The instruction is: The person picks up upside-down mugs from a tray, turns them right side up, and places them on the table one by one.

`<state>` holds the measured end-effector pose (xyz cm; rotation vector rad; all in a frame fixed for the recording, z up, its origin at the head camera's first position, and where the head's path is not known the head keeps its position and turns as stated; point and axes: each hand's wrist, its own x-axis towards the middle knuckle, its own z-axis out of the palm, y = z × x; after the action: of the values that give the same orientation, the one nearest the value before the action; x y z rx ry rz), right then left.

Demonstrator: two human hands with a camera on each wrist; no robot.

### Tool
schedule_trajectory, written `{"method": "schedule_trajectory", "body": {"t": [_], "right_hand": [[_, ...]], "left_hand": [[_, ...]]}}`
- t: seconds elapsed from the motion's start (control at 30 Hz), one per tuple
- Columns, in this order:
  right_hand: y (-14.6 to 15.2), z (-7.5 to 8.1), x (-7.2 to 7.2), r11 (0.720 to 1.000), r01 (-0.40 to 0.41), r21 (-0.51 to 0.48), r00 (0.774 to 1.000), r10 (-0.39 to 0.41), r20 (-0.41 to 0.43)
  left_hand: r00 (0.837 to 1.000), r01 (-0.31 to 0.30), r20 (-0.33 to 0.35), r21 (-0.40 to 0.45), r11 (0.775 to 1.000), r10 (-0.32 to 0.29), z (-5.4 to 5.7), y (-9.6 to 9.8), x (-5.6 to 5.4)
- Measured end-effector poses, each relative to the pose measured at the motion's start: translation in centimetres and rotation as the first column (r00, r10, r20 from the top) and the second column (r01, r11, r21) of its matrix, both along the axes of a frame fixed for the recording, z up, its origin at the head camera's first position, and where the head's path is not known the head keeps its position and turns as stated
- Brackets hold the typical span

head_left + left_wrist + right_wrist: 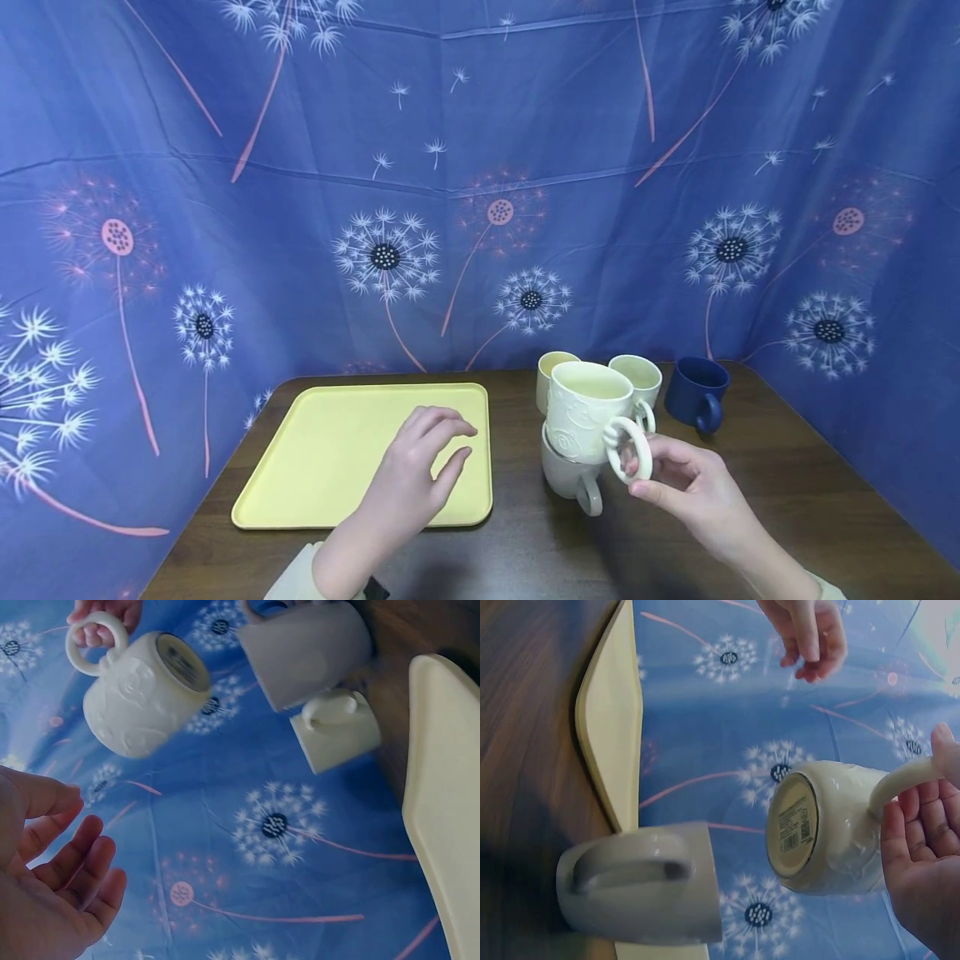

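Note:
A cream-white mug [588, 417] with raised patterns is held in the air by its ring handle, gripped by my right hand [693, 492]. Its base, bearing a printed label, shows in the right wrist view. Below it a plain grey mug [564, 475] stands upright on the table; the right wrist view shows a gap between the two. My left hand [416, 467] hovers over the right part of a pale yellow tray [330, 454], fingers loosely bent and holding nothing.
Behind the held mug stand a pale yellow mug [545, 387], a pale cream-green mug [637, 372] and a dark blue mug [693, 392]. The brown wooden table [795, 500] meets a blue dandelion-print cloth [450, 125] at the back and sides.

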<state>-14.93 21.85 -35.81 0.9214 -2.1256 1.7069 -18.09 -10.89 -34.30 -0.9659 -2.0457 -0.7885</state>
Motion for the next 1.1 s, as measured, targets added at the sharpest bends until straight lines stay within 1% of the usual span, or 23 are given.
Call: {"method": "schedule_trajectory", "body": {"t": [0.03,0.1,0.23,0.37,0.47,0.57,0.67,0.7,0.83,0.97,1.1], "right_hand": [[0.2,-0.1,0.0,1.000,-0.006,-0.020,1.000,0.006,0.008],[0.6,-0.2,0.1,0.999,0.013,-0.037,1.000,-0.012,0.016],[1.5,-0.7,0.1,0.996,0.083,-0.035,0.996,-0.082,0.040],[2.4,-1.3,0.1,0.992,0.123,-0.037,0.992,-0.123,0.007],[3.2,-1.7,0.0,0.987,0.156,-0.041,0.987,-0.157,-0.019],[3.8,-2.0,0.0,0.974,0.224,-0.022,0.974,-0.224,-0.030],[4.5,-2.3,-0.1,0.964,0.265,-0.009,0.964,-0.265,-0.027],[4.7,-2.5,-0.1,0.958,0.288,0.006,0.957,-0.288,-0.026],[5.5,-3.2,-0.3,0.952,0.305,0.014,0.952,-0.304,-0.029],[6.3,-4.1,-0.4,0.945,0.325,0.042,0.945,-0.323,-0.054],[7.0,-5.1,-0.3,0.924,0.372,0.087,0.926,-0.364,-0.098]], "left_hand": [[1.000,-0.009,-0.009,-0.006,1.000,0.009,-0.2,-0.2,-0.1],[1.000,-0.028,-0.014,-0.017,0.999,0.028,-0.7,-0.6,-0.2],[0.998,-0.059,-0.010,-0.024,0.998,0.059,-1.7,-1.3,-0.3],[0.995,-0.100,0.005,-0.039,0.994,0.100,-2.7,-2.0,-0.4],[0.988,-0.150,0.014,-0.060,0.987,0.152,-3.4,-2.6,-0.5],[0.982,-0.189,0.013,-0.075,0.979,0.191,-4.0,-3.3,-0.7],[0.977,-0.213,0.011,-0.086,0.973,0.214,-4.6,-3.9,-0.9],[0.976,-0.218,0.006,-0.089,0.972,0.219,-4.8,-4.1,-1.0],[0.971,-0.237,0.000,-0.103,0.966,0.238,-5.5,-4.7,-1.4],[0.968,-0.248,0.017,-0.118,0.962,0.252,-6.1,-5.2,-1.6],[0.961,-0.271,0.025,-0.140,0.952,0.277,-6.6,-5.5,-1.8]]}}
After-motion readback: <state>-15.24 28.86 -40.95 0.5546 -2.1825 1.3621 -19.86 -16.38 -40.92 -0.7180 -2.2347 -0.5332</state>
